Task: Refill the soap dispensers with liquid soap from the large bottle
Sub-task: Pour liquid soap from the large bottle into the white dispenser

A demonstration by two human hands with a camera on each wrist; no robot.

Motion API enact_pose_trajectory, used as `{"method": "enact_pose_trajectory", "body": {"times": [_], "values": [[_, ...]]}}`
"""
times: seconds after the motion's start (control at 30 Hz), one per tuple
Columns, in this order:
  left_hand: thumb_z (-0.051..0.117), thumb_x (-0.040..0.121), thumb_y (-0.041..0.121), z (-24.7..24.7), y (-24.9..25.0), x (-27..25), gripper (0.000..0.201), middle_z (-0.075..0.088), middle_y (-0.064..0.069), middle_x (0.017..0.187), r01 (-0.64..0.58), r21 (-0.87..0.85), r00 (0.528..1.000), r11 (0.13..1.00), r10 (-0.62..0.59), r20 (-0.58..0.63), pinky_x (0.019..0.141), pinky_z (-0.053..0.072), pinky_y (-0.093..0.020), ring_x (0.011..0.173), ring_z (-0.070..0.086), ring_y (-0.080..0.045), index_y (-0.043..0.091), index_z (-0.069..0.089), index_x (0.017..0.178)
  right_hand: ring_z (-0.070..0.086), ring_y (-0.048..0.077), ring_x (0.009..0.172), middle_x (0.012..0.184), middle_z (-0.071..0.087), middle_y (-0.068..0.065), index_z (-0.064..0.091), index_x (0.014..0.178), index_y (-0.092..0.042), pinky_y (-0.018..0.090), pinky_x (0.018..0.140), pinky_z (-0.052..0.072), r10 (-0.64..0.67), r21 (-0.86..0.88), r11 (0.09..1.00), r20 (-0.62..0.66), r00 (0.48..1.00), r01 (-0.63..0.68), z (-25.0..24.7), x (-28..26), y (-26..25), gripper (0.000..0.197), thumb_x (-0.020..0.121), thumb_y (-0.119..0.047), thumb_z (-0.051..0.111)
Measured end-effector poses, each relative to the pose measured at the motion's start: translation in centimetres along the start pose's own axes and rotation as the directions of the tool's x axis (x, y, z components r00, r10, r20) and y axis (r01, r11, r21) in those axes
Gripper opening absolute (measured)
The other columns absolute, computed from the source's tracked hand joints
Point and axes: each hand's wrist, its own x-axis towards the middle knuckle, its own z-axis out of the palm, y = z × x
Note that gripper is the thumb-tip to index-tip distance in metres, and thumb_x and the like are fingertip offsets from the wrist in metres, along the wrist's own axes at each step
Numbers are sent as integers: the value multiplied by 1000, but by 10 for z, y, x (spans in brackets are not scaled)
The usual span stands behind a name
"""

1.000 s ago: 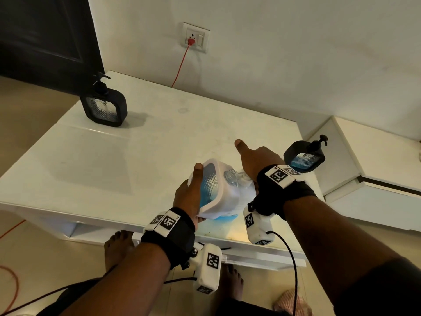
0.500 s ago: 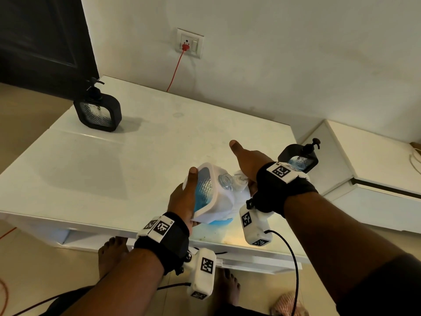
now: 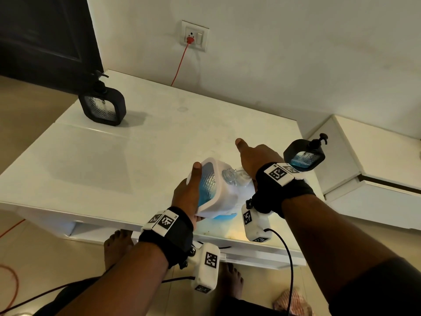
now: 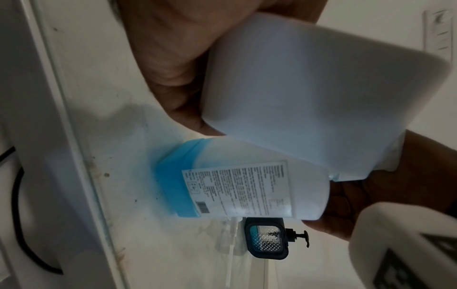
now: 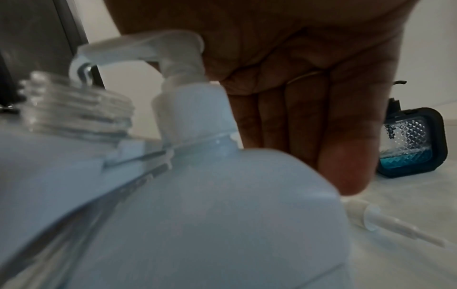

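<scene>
Left hand [image 3: 186, 195] has its grip around a tilted white dispenser [image 3: 214, 188], neck uncapped, blue soap inside. Right hand [image 3: 255, 160] holds the big bottle [image 4: 247, 187] right beside it, over the bench [image 3: 114, 156].

White dispenser [image 3: 216, 190] tilted, neck open, half blue soap, against large pump bottle [image 4: 247, 191], near edge.

The white dispenser [image 3: 216, 190] has tilted slightly more upright.
</scene>
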Motion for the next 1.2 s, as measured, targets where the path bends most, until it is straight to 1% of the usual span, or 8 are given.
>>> {"method": "enact_pose_trajectory", "body": {"times": [0.13,0.3,0.5,0.63,0.87,1.03,1.1,1.2], "values": [[55,53,91,-1,-2,0,93,77,-9,111,-6,1,1000,1000,6,9,84,63,-53,100,74,-34,29,68,122,50,28,90,116,65,12,62,117,-10,34,81,35,-5,-21,1000,-13,1000,5,1,-1,-1,69,97,-67,29],[55,49,92,-1,-2,3,94,77,-9,111,-11,9,1000,1000,11,12,88,62,-57,100,74,-34,31,69,120,58,27,83,89,62,7,60,85,-12,34,76,40,-12,5,1000,35,999,12,-4,-2,-2,75,90,-78,24],[51,57,88,0,1,2,78,76,-7,110,-8,27,1000,1000,8,2,89,61,-53,99,72,-32,34,67,110,59,30,86,93,64,11,54,72,-15,35,78,39,-32,20,999,78,996,30,-5,5,-5,77,88,-82,18],[52,51,91,-1,0,2,91,76,-7,112,-5,24,1000,1000,5,5,90,61,-54,101,72,-32,32,67,119,60,31,89,97,65,11,60,84,-13,34,78,38,-29,20,999,53,998,28,-4,4,-4,75,89,-79,23],[54,55,90,-1,-2,1,90,77,-9,111,2,-5,1000,1000,-2,19,88,62,-56,101,74,-34,30,68,120,55,29,90,95,61,8,54,76,-16,35,78,34,-27,20,999,8,1000,27,-2,1,0,66,94,-73,26],[54,53,91,-1,-3,3,93,77,-9,111,-1,-4,1000,1000,1,19,86,62,-54,100,74,-33,30,68,121,52,28,91,112,65,10,63,113,-13,35,80,36,-18,-2,1000,-27,999,18,1,-1,0,69,95,-69,27],[54,54,92,-1,-4,3,92,77,-9,111,-6,3,1000,1000,6,24,86,62,-55,100,74,-33,31,69,121,51,28,90,116,66,11,63,114,-13,35,80,36,-24,-14,1000,-29,999,23,1,-2,0,70,94,-70,28],[54,52,93,-1,-4,3,92,77,-9,110,-4,5,1000,1000,4,23,88,61,-58,100,74,-34,31,69,119,54,29,89,104,65,11,62,99,-15,35,78,36,-15,-18,1000,-14,1000,15,-1,-3,0,69,91,-75,28]]}}
